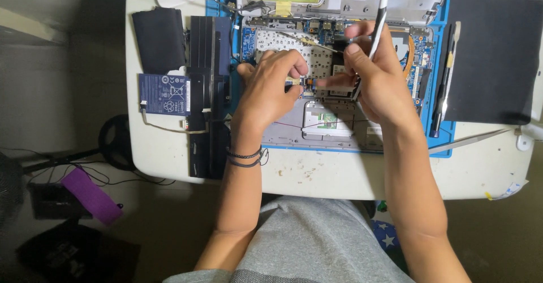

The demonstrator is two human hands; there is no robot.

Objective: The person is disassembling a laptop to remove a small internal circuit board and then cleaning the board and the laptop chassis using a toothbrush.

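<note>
An opened laptop chassis (339, 133) on the blue mat (452, 147) is being steadied by the left hand (271, 88), fingertips pinched at a small connector (300, 81); a white-handled screwdriver (380, 17) is being gripped by the right hand (376, 73), best kept upright and lightly pressed.

The white table (339, 175) serves as the landmark. On its left part lies a long black battery pack (202, 90), with a blue labelled battery (164, 94) touching its left side and a black pouch (159, 38) just above that. On the table's right part a black mat (492, 56) lies flat, and black and metal pry tools (444, 79) rest along its left edge. A flat metal strip (472, 140) lies near the table's lower right edge. On the floor left of the table lie a purple strap (90, 195), a black round base (115, 141) and dark cables (51, 158).
</note>
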